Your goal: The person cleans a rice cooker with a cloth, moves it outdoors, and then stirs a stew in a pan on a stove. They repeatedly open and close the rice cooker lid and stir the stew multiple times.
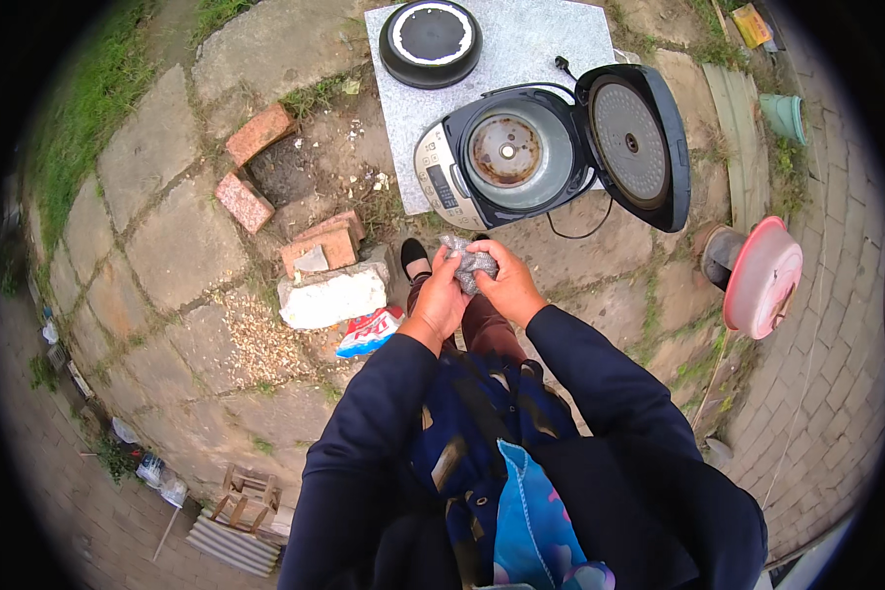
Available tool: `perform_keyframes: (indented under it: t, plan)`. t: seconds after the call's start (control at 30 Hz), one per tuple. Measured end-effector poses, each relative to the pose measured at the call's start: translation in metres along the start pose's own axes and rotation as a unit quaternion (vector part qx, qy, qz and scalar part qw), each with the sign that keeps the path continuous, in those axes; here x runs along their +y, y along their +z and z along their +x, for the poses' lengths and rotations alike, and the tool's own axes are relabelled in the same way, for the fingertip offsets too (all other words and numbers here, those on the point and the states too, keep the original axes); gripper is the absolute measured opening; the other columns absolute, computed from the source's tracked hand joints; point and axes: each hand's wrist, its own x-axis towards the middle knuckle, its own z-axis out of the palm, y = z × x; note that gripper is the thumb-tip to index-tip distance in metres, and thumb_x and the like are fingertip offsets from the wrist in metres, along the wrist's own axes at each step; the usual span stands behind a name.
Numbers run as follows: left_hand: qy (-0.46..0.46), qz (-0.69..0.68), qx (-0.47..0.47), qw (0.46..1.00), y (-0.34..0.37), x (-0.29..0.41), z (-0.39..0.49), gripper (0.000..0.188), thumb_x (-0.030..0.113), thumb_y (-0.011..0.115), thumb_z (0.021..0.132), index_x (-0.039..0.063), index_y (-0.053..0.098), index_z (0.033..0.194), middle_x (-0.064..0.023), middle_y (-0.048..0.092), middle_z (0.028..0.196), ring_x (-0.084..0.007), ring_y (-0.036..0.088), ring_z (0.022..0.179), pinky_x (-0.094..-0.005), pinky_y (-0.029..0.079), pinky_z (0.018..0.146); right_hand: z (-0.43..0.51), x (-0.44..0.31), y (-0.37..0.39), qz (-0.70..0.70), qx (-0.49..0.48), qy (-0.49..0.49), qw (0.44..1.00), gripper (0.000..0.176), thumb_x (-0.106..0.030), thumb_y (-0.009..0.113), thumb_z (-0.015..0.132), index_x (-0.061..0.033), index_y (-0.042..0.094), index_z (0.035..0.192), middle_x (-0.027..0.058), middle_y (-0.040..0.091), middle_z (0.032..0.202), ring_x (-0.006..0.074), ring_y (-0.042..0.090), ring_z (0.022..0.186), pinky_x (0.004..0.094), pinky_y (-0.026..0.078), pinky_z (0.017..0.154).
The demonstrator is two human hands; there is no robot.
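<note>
A crumpled silvery-grey mesh scouring pad [466,259] is held between both hands in front of my legs. My left hand [442,295] grips it from the left, and my right hand [510,286] closes over its right side. Just beyond stands a rice cooker [451,177] with its lid [632,140] swung up to the right. No inner pot sits in its well; the metal heating plate [507,150] shows brown stains. At the board's far left lies a dark round pot [431,37], apparently upside down, with a pale ring on its base.
The cooker stands on a grey speckled board [398,140]; its cord ends in a plug [562,63]. Bricks [259,134], a white block [333,299] and a red-blue plastic packet [369,332] lie left. A pink basin [763,279] leans at right, near a green bucket [782,118].
</note>
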Motion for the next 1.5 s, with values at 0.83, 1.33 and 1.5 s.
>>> perform_keyframes:
  t: [0.83,1.33,1.5]
  plan:
    - [0.051,0.147,0.197,0.968,-0.082,0.038,-0.010,0.050,0.015,0.042,0.090,0.014,0.023,0.136,-0.0118,0.037,0.133,-0.0232,0.050,0.107,-0.0319,0.043,0.087,0.089,0.046,-0.052,-0.207,0.049,0.011,0.977,0.024,-0.006,0.059,0.071,-0.0021,0.056,0.095,0.0173,0.058,0.096,0.0328,0.056,0.091,0.0362,0.044,0.079]
    - [0.092,0.068,0.242,0.964,-0.127,0.038,-0.022,0.051,0.018,0.045,0.089,0.013,0.026,0.136,-0.0116,0.039,0.132,-0.0219,0.050,0.108,-0.0321,0.041,0.090,0.280,-0.007,-0.037,-0.290,0.236,-0.078,0.924,0.025,-0.009,0.056,0.075,-0.0047,0.058,0.100,0.0209,0.060,0.095,0.0357,0.057,0.090,0.0388,0.045,0.080]
    - [0.107,0.152,0.158,0.970,-0.086,0.053,-0.018,0.052,0.027,0.047,0.091,0.015,0.025,0.136,-0.0108,0.038,0.133,-0.0215,0.048,0.109,-0.0326,0.040,0.090,0.207,-0.030,-0.018,-0.169,0.120,-0.157,0.966,0.025,-0.004,0.055,0.072,-0.0048,0.055,0.097,0.0182,0.056,0.097,0.0355,0.054,0.090,0.0382,0.044,0.078]
